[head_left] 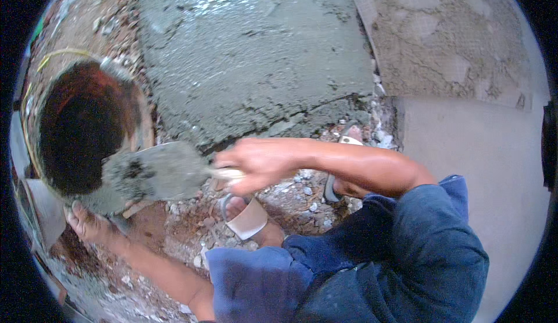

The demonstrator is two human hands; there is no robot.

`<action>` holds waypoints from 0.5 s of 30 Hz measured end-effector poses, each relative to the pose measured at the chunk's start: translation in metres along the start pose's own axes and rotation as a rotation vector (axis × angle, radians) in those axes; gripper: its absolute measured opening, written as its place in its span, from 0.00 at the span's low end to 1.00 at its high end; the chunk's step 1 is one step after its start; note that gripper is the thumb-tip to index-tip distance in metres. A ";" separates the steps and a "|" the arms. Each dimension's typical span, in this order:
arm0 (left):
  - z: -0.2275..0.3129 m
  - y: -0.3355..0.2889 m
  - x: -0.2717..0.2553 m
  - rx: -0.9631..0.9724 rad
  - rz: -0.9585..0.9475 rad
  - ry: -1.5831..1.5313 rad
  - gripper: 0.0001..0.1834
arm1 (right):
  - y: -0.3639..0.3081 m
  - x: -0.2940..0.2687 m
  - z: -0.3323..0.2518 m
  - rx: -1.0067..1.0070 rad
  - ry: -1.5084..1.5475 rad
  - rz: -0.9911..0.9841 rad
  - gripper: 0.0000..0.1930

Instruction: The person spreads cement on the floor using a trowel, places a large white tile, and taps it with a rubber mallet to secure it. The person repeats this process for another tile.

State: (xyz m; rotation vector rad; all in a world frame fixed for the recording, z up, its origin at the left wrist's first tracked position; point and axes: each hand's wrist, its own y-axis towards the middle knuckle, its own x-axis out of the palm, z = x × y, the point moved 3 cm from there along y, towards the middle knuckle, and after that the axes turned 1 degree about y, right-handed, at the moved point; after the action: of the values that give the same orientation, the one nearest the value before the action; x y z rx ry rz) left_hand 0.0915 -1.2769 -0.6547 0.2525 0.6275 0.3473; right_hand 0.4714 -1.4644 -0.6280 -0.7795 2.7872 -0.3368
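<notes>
My right hand is closed around the pale handle of a trowel. Its broad, flat blade carries wet grey mortar and reaches left over the near right rim of a round bucket. The bucket lies tilted with its dark, deep mouth toward me, and a yellow hoop shows along its far rim. At the bucket's near edge my left hand grips the mortar-smeared rim, fingers curled over it. A slab of wet grey concrete stretches beyond both hands, ridged on top, with a rough, broken near edge.
Stones and rubble cover the ground around my sandalled feet. A mortar-stained sheet lies right of the wet slab, beside a smooth pale floor. Gravel runs along the slab's left side.
</notes>
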 end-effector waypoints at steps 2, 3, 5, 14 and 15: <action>-0.002 0.001 0.000 -0.117 -0.024 -0.088 0.15 | -0.079 -0.028 0.004 0.178 -0.131 0.085 0.17; -0.002 0.001 0.002 -0.160 -0.054 -0.137 0.15 | -0.115 -0.040 0.007 0.274 -0.232 0.130 0.17; 0.001 0.000 0.005 -0.150 -0.062 -0.273 0.17 | -0.172 -0.056 0.015 0.586 -0.552 0.338 0.17; -0.004 0.015 -0.003 -0.066 -0.015 -0.145 0.16 | -0.224 -0.093 0.064 0.822 -0.706 0.501 0.19; -0.006 0.017 -0.004 -0.010 -0.017 -0.105 0.16 | -0.217 -0.098 0.073 0.834 -0.748 0.417 0.23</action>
State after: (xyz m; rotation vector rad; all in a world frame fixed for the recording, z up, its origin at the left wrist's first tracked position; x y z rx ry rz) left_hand 0.0804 -1.2619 -0.6519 0.2543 0.5246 0.3186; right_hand 0.6776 -1.6047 -0.6217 -0.0681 1.7774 -0.8316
